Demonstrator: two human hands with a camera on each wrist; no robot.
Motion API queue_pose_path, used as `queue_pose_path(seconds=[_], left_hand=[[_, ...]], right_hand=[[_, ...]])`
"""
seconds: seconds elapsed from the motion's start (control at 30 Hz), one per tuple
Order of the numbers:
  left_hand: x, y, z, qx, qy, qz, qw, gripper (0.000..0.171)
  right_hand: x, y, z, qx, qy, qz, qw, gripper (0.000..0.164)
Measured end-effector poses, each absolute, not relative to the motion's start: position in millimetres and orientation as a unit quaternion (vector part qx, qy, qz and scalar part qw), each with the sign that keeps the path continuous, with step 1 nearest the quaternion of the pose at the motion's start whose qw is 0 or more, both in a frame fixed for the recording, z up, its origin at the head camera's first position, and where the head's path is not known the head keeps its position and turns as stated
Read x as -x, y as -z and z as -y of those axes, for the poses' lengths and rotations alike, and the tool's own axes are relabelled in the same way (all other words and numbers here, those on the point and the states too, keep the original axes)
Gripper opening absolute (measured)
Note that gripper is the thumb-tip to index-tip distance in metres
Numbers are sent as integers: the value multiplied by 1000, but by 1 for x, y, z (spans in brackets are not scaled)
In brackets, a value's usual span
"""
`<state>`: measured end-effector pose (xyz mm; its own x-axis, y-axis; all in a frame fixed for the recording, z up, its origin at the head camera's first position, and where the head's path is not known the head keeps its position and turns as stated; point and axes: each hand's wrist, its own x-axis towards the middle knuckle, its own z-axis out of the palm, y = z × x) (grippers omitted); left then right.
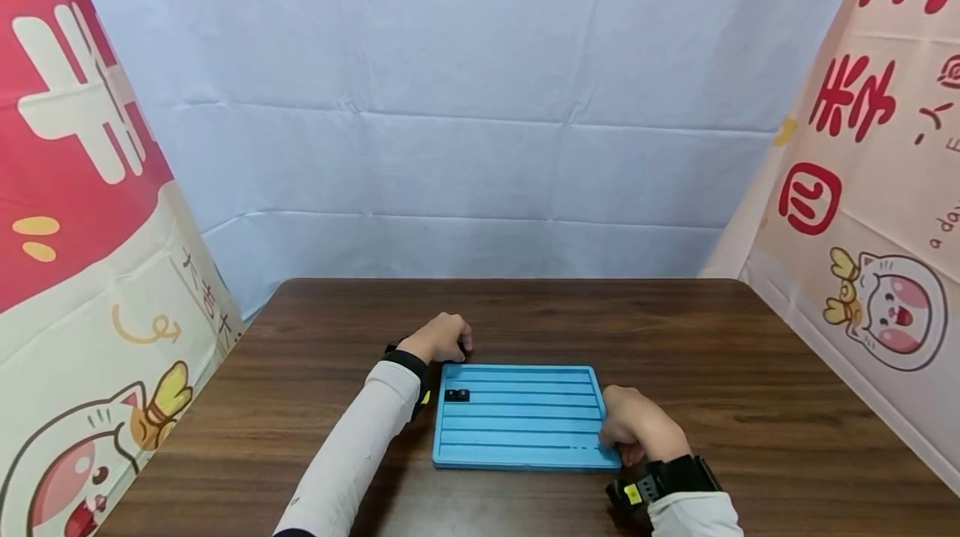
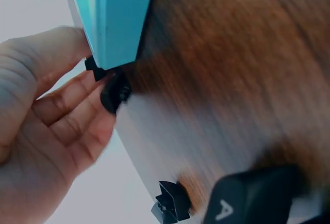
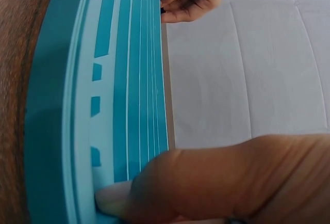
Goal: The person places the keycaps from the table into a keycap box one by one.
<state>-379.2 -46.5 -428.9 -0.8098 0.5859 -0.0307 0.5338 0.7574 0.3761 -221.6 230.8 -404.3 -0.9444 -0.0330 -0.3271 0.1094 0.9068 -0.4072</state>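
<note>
A light-blue ridged tray (image 1: 517, 420) lies on the table, with two small black keycaps (image 1: 457, 395) at its left side. My left hand (image 1: 442, 338) is at the tray's far left corner, fingers bent around a small black keycap (image 2: 116, 91). A second black piece (image 2: 94, 68) shows between those fingers and the tray's corner. My right hand (image 1: 641, 424) grips the tray's right edge near the near corner, its thumb (image 3: 154, 188) pressed over the rim and the other fingers mostly hidden.
Low in the left wrist view are a black keycap marked A (image 2: 247, 198) and another black piece (image 2: 172, 201), over the dark wooden table (image 1: 337, 312). A pale cloth (image 1: 465, 145) hangs behind the table, and printed cloths (image 1: 847, 270) flank it.
</note>
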Motion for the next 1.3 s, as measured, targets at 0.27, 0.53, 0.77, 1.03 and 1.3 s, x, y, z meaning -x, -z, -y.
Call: queue_pose_path(seconds=[0.27,0.53,0.77,1.03,1.3], left_hand=[[380,430,49,-299,-181,-935,69,21],[379,430,51,-295,-184,-935,70,21],[378,430,53,-290,-187,-936,71,24],[376,431,54,-296,-182,-935,66,22],[374,426,55,-308,-179,-933,54,21]], right_hand=[[222,406,-230,-17,215,-962,168,9],[220,406,-231,-11,219,-964,151,10],[221,407,-231,-14,214,-965,152,10],[222,406,-232,-16,215,-963,161,10],[222,407,-232,-20,217,-962,163,9]])
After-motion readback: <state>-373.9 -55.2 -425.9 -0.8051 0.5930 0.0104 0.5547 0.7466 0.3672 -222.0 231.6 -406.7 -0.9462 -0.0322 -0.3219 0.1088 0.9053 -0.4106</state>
